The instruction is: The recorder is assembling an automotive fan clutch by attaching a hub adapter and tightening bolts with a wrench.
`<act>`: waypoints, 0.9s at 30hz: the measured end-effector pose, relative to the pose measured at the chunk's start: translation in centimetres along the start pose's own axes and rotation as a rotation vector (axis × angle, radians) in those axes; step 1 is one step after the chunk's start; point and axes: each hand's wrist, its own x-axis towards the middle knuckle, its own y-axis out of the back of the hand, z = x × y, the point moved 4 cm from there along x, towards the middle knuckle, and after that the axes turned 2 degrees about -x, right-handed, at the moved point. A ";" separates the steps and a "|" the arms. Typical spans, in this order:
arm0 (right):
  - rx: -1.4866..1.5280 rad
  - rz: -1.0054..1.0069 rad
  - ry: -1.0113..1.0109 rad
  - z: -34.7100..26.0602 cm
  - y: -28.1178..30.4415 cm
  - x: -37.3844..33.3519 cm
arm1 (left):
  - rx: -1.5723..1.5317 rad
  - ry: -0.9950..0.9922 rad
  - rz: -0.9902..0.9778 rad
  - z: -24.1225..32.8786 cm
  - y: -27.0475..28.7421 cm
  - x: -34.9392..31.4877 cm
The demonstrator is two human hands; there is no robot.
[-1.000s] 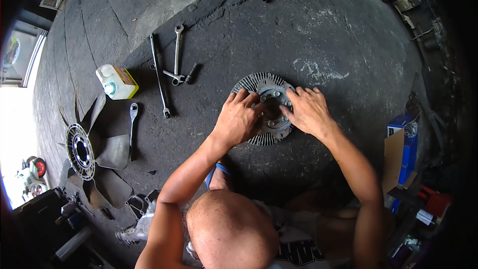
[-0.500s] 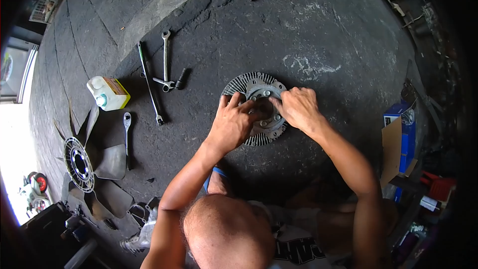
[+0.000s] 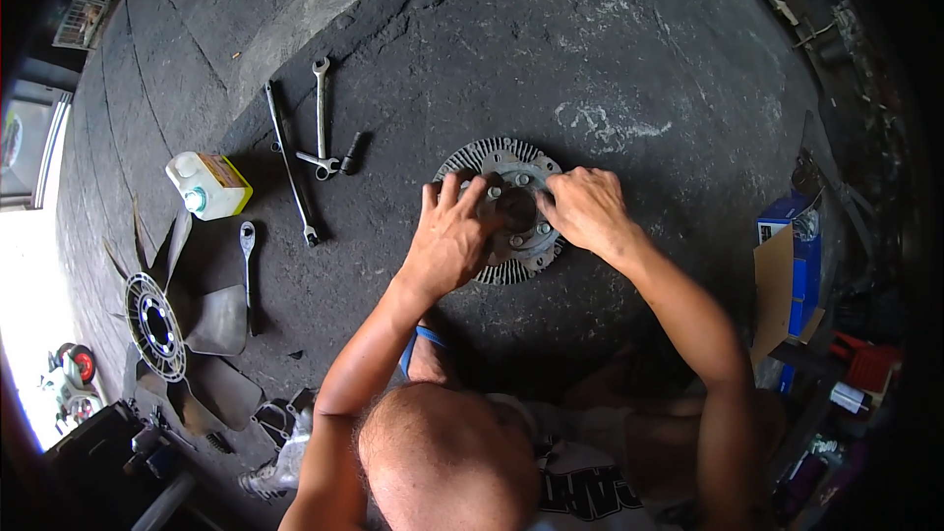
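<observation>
A round metal fan clutch [image 3: 503, 169] with a finned rim and a bolted centre hub lies flat on the dark asphalt ground [image 3: 639, 59]. My left hand [image 3: 450, 236] rests palm-down on its left side, fingers spread over the fins and hub. My right hand [image 3: 582, 208] lies on its right side, fingertips at the centre hub. Both hands cover much of the part. Neither hand holds a tool.
Left of the clutch lie a long bar [image 3: 289, 163], a combination wrench [image 3: 321, 110], a small socket [image 3: 351, 151] and a ratchet handle [image 3: 247, 270]. A white jug with a yellow label [image 3: 206, 186] and a grey bladed fan [image 3: 172, 320] sit farther left. A blue box [image 3: 798, 270] stands at right.
Both hands have stayed on the clutch, with the fingers shifting slightly around the hub. The view has drifted, so everything sits a little lower-left in frame.
</observation>
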 end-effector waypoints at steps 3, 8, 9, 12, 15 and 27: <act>-0.097 0.076 -0.005 -0.1 0.1 -0.7 | -0.109 0.002 0.079 0.9 1.1 0.4; -0.120 0.128 0.068 -0.4 0.3 -0.4 | -0.038 0.006 0.108 0.1 0.4 0.3; -0.101 -0.028 -0.005 -0.3 -0.1 -0.2 | -0.038 0.005 0.108 0.2 0.4 0.3; -0.138 0.075 0.077 -0.3 0.2 -0.7 | -0.107 0.035 0.158 0.9 1.2 0.6; -0.171 0.287 0.212 0.2 0.1 -0.9 | -0.101 0.050 0.056 2.1 1.1 0.7; -0.124 0.015 0.035 0.2 -0.2 0.0 | 0.010 0.021 0.173 4.5 -2.0 0.3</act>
